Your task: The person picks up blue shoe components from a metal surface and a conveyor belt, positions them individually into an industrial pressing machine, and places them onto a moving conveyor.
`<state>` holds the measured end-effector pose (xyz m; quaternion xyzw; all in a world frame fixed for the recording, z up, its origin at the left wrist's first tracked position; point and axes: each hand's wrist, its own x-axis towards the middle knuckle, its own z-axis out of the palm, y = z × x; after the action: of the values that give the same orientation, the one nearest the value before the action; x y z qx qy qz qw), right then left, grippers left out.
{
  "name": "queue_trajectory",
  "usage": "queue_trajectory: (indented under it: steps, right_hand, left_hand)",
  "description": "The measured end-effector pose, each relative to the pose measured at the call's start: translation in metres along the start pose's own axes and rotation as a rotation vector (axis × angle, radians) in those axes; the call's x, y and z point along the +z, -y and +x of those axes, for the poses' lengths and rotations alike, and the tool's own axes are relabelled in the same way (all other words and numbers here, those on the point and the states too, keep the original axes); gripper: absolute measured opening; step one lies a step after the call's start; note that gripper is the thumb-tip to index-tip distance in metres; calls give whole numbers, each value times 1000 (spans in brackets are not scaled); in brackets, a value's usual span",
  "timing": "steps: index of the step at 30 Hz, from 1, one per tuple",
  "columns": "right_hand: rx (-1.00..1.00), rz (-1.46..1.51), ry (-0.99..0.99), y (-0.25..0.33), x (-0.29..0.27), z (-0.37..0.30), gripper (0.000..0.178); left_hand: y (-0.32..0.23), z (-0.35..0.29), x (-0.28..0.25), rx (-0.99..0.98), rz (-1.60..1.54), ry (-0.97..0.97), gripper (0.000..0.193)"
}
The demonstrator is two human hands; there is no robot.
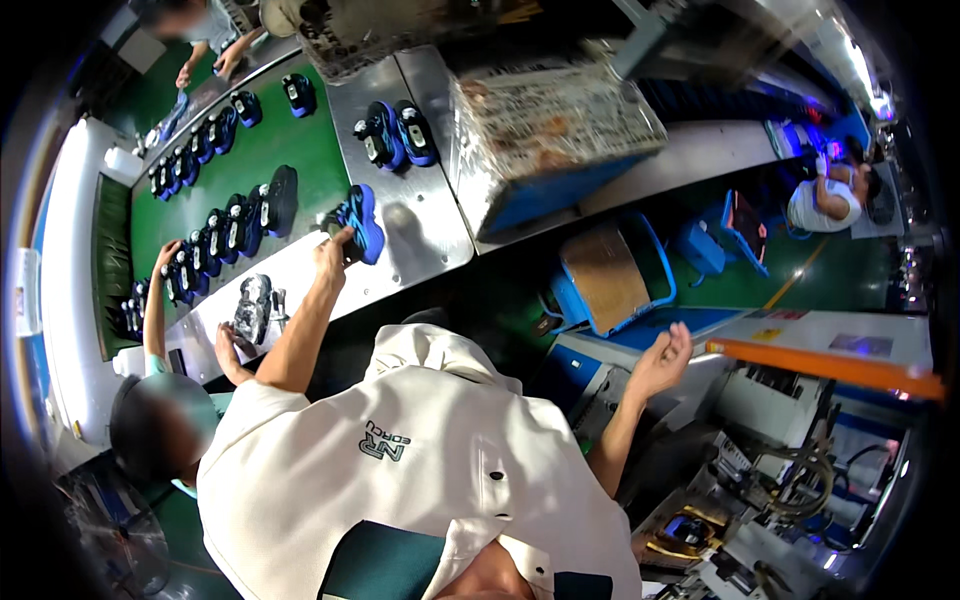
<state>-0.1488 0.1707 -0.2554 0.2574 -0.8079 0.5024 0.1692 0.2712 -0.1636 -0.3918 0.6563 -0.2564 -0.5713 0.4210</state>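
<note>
My left hand [332, 256] reaches forward over the metal edge of the worktable and grips a black and blue shoe [366, 228], its bright blue sole facing right. Out to the right, away from the table, my right hand [662, 362] is raised with loosely bent fingers and nothing visible in it. Beyond the held shoe, a pair of black and blue shoes [396, 134] stands on the metal surface. To the left of my left forearm, a co-worker's hand [228, 345] is beside a dark and pale shoe-shaped piece [254, 308].
Rows of shoes [222, 235] stand on the green conveyor belt [318, 160]. A co-worker [165, 425] is close on my left. A large plastic-wrapped box [550, 130] sits at the far right of the table. An orange bar [820, 368] and machinery [770, 410] lie near my right arm.
</note>
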Motion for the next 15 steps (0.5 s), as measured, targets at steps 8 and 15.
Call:
queue_trajectory:
  steps: [8,15]
  right_hand:
    - [-321,16,144,141,180,130,29]
    - [-310,-147,253,149,273,174,45]
  left_hand:
    - [-32,170,52,305,271,-116,43]
    - [-5,190,107,454,721,-68,68]
